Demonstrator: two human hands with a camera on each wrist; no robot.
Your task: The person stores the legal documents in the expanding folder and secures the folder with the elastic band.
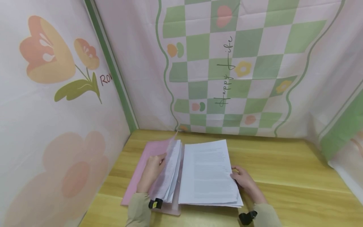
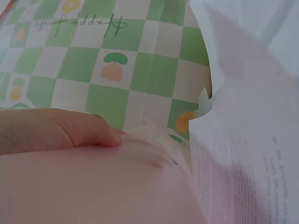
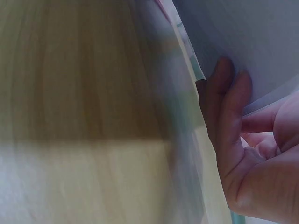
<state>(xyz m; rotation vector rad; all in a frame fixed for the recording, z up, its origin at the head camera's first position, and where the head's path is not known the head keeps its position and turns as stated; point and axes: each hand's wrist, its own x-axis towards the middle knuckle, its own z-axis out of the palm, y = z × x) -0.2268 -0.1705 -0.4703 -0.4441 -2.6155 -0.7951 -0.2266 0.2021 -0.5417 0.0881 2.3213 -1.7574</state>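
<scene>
A pink plastic folder (image 1: pixel 139 167) lies opened on the table, with printed sheets (image 1: pixel 167 179) standing slanted inside it. My left hand (image 1: pixel 153 168) pinches the translucent pink cover; its thumb lies along the cover's edge in the left wrist view, while the other fingers are hidden. To the right of the folder lies a stack of printed paper (image 1: pixel 208 173), its lower right corner slightly fanned. My right hand (image 1: pixel 245 179) grips the stack's right edge. From below, the right wrist view shows bent fingers (image 3: pixel 231 102) against the underside of the paper.
The wooden table (image 1: pixel 297 176) reaches back to a green-and-white checked curtain (image 1: pixel 224 66). A white flowered curtain (image 1: pixel 56 126) hangs along the left side, and another green-edged curtain (image 1: pixel 346 126) hangs at the right. Black straps (image 1: pixel 248 217) with cameras sit at both wrists.
</scene>
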